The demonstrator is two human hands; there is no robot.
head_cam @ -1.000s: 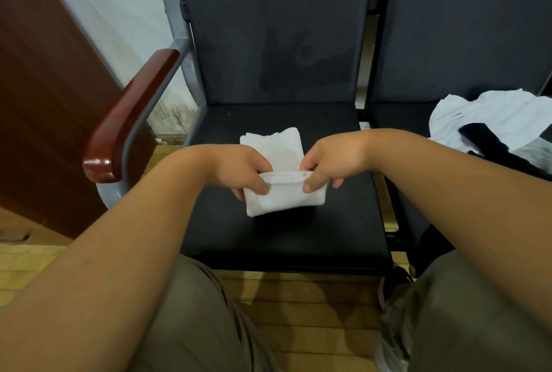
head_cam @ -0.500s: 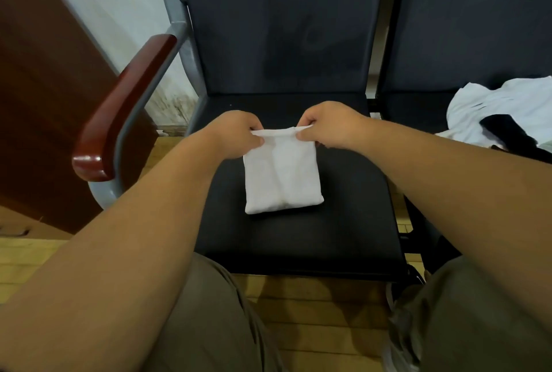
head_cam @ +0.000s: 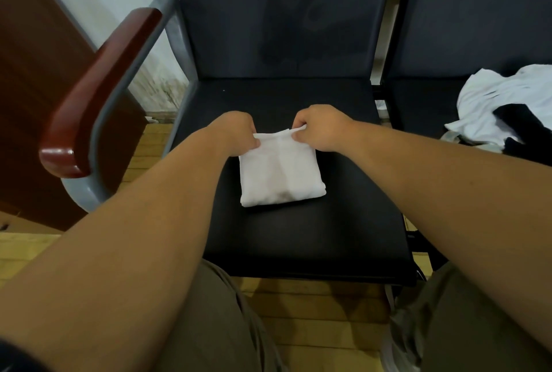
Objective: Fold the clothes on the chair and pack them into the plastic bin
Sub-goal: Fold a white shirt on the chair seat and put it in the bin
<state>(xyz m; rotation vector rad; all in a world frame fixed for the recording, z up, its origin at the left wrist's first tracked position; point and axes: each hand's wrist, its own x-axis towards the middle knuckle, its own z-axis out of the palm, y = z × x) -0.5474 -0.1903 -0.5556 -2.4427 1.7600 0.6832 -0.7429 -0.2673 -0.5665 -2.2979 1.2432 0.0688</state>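
Note:
A small white garment (head_cam: 280, 171), folded into a compact rectangle, lies flat in the middle of the dark chair seat (head_cam: 298, 240). My left hand (head_cam: 239, 130) pinches its far left corner. At the far right corner my right hand (head_cam: 319, 127) pinches the edge and lifts it slightly. On the neighbouring seat to the right sits an unfolded heap of white clothes (head_cam: 501, 97) with a black garment (head_cam: 525, 124) lying across it. No plastic bin is in view.
A red-brown wooden armrest (head_cam: 98, 91) on a grey metal frame stands left of the seat. A dark wooden panel (head_cam: 33, 79) fills the far left. The floor below is light wood (head_cam: 313, 321). My knees in olive trousers frame the seat's front edge.
Both hands carried the near edge of the white garment away from me over its far half, making one more fold. The hands now rest at the far edge.

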